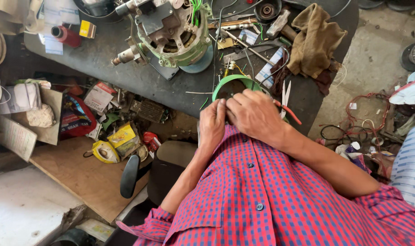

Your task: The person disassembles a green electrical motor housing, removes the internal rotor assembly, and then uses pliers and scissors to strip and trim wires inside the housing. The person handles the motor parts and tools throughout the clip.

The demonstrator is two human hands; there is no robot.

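My left hand [212, 122] and my right hand [255, 114] are pressed together at the near edge of a dark workbench [125, 73]. Both are closed on something small between the fingertips; it is hidden by the fingers. Just beyond the hands lies a green roll of tape [235, 80]. Scissors with red handles [287, 102] lie right beside my right hand. An opened electric motor with green housing [173, 34] stands farther back on the bench.
A brown rag [314, 38], a hammer [280, 25], wires and small tools crowd the bench's right side. A red spool [66, 35] lies at back left. Boxes, packets and a wooden board [80, 173] lie on the floor left; tangled wires [367, 118] right.
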